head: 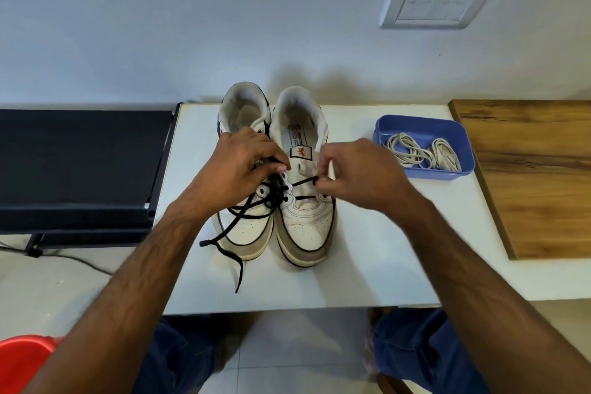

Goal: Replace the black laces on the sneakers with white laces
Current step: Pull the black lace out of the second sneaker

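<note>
Head view: I see two white leather sneakers with black trim side by side on the white table, toes toward me. My left hand grips the black flat lace at the left eyelets of the right-side sneaker; my right hand pinches the same lace at its right eyelets. White coiled laces sit in the blue plastic tray, well right.
</note>
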`<state>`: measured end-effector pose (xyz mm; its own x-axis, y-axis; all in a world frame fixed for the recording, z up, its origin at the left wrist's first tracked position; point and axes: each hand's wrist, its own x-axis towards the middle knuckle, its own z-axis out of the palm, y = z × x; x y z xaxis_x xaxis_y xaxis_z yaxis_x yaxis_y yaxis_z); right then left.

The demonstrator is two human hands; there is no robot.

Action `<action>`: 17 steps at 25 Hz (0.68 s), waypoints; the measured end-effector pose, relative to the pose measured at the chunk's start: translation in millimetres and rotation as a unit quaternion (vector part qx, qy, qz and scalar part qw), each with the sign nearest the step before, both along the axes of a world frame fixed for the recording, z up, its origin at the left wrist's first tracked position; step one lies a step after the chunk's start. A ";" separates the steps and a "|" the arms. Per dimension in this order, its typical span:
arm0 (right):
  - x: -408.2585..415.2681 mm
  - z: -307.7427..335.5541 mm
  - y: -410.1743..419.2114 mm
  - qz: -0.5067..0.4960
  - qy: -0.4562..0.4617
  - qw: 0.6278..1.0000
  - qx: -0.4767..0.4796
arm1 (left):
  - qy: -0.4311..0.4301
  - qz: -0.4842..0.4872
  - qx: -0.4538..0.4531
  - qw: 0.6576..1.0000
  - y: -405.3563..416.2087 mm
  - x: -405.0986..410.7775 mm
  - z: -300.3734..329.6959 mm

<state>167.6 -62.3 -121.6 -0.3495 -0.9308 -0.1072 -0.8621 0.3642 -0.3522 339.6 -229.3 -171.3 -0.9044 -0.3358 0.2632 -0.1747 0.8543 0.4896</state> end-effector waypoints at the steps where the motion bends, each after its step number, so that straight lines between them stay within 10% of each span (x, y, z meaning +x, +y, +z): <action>1: -14.8 6.0 7.7 -0.036 0.012 0.999 -0.013 | 0.000 -0.007 0.003 1.000 -0.7 -0.1 -0.9; 5: -51.2 18.5 38.6 -0.119 -0.018 0.993 -0.003 | 0.003 -0.001 0.006 1.000 -3.1 0.4 -2.7; 17: 24.3 -19.3 -8.6 0.047 -0.026 0.998 -0.013 | 0.006 -0.032 0.013 0.999 -11.1 2.4 -6.9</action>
<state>191.9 -70.9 -140.8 -0.2548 -0.9620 -0.0984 -0.8726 0.2726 -0.4053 342.1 -240.4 -178.2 -0.9208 -0.2844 0.2670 -0.1140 0.8508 0.5130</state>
